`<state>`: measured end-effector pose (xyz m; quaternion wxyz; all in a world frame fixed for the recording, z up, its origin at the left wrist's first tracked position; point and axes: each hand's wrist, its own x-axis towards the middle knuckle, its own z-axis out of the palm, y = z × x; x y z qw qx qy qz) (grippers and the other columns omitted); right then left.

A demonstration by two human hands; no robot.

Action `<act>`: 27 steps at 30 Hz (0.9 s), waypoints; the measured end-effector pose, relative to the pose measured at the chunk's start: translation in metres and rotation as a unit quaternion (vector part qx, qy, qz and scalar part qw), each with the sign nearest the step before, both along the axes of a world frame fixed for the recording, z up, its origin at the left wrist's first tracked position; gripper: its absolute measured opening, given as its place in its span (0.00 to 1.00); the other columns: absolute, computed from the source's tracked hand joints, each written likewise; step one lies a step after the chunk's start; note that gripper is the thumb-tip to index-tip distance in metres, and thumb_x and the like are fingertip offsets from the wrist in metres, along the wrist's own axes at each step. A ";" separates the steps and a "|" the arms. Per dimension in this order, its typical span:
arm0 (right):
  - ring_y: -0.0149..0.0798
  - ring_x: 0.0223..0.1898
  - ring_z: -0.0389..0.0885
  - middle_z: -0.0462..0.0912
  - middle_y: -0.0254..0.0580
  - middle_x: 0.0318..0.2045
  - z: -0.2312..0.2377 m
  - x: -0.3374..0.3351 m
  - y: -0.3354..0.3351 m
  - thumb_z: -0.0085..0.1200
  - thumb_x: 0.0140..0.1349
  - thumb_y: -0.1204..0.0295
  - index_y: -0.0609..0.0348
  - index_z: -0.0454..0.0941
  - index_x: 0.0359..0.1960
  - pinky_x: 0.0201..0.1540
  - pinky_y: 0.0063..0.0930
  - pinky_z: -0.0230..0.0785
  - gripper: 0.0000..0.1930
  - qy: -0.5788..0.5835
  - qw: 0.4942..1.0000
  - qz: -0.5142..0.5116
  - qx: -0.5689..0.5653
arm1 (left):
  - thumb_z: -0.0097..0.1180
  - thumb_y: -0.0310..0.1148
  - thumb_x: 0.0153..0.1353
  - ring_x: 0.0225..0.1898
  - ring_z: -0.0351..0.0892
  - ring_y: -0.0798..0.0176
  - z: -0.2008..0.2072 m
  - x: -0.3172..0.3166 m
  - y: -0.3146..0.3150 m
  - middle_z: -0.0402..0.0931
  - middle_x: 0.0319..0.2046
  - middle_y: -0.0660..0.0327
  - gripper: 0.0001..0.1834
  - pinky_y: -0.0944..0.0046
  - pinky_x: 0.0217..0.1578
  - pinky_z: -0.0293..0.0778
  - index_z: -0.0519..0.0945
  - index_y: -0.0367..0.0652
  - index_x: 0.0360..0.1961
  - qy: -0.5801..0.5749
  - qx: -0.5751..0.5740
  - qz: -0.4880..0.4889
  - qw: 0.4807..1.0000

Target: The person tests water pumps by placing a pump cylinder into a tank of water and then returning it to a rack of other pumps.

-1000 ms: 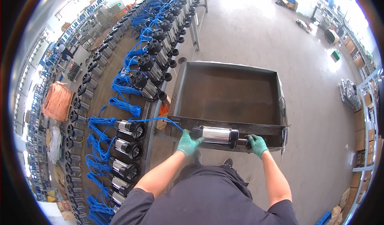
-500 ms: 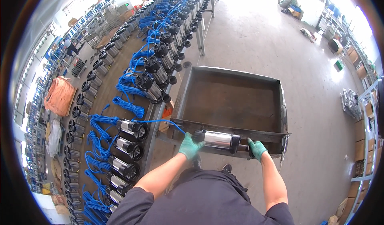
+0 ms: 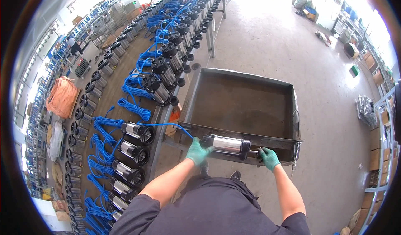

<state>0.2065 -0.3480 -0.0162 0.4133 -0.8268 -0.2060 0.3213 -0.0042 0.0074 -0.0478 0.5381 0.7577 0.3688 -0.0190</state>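
A steel-bodied motor pump with black ends lies on its side across the near ledge of a metal tray. My left hand, in a green glove, grips its left end, where a blue cable runs off to the bench. From the pump's right end a thin metal shaft sticks out. My right hand, gloved too, closes its fingers at the tip of that shaft, around a small dark part too hidden to name.
On the long bench to my left stand rows of similar pumps, with several lying pumps nearer me. Coiled blue cables lie among them. Shelving with cardboard boxes lines the right side. An orange sack sits beyond the bench.
My right hand has shifted slightly, and the shaft now shows between the pump and my fingers. My left hand and the pump have hardly moved.
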 end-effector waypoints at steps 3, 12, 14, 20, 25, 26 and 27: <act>0.34 0.27 0.81 0.86 0.37 0.30 -0.010 -0.005 0.024 0.53 0.77 0.58 0.59 0.85 0.52 0.30 0.30 0.73 0.18 0.243 0.954 -0.165 0.056 | 0.80 0.45 0.56 0.61 0.77 0.49 0.008 -0.006 0.001 0.75 0.61 0.36 0.49 0.54 0.61 0.74 0.61 0.31 0.66 0.016 0.022 0.005 1.000; 0.43 0.36 0.87 0.83 0.45 0.32 0.018 -0.016 0.008 0.70 0.64 0.61 0.60 0.79 0.57 0.40 0.38 0.82 0.25 -0.163 0.986 0.027 -0.003 | 0.80 0.45 0.56 0.61 0.78 0.48 0.033 -0.001 -0.004 0.75 0.61 0.36 0.48 0.54 0.62 0.74 0.62 0.31 0.65 0.036 0.046 0.000 0.998; 0.50 0.40 0.87 0.86 0.50 0.39 0.042 -0.019 0.012 0.72 0.61 0.63 0.58 0.80 0.57 0.45 0.42 0.80 0.25 -0.320 0.931 0.142 -0.100 | 0.80 0.44 0.57 0.62 0.77 0.48 0.031 -0.003 -0.003 0.74 0.62 0.36 0.47 0.54 0.62 0.73 0.62 0.31 0.65 0.046 0.038 -0.002 0.998; 0.57 0.47 0.85 0.83 0.50 0.54 0.024 0.009 0.018 0.69 0.61 0.61 0.54 0.82 0.57 0.51 0.46 0.80 0.23 -0.154 0.962 0.183 -0.136 | 0.80 0.47 0.56 0.63 0.77 0.47 0.020 -0.002 -0.005 0.75 0.61 0.36 0.49 0.54 0.62 0.73 0.62 0.29 0.65 0.017 0.061 0.004 0.998; 0.56 0.47 0.86 0.84 0.48 0.54 0.043 -0.013 0.015 0.68 0.61 0.65 0.54 0.83 0.56 0.51 0.46 0.80 0.21 -0.280 0.936 0.185 -0.106 | 0.80 0.48 0.56 0.66 0.76 0.44 0.034 -0.003 -0.004 0.73 0.64 0.34 0.56 0.55 0.64 0.72 0.57 0.26 0.71 0.040 0.022 -0.011 0.999; 0.56 0.47 0.86 0.84 0.48 0.54 0.036 -0.016 0.010 0.68 0.61 0.68 0.54 0.83 0.57 0.51 0.45 0.81 0.21 -0.303 0.937 0.162 -0.069 | 0.80 0.48 0.56 0.67 0.75 0.44 0.035 -0.004 -0.004 0.72 0.65 0.33 0.58 0.55 0.65 0.71 0.56 0.25 0.72 0.047 0.030 -0.011 0.998; 0.56 0.48 0.85 0.84 0.48 0.53 0.036 -0.017 0.009 0.67 0.61 0.71 0.54 0.83 0.58 0.52 0.44 0.81 0.22 -0.325 0.935 0.140 -0.033 | 0.80 0.48 0.56 0.67 0.75 0.44 0.035 -0.005 -0.003 0.72 0.65 0.33 0.58 0.55 0.65 0.71 0.56 0.25 0.72 0.048 0.028 -0.010 0.998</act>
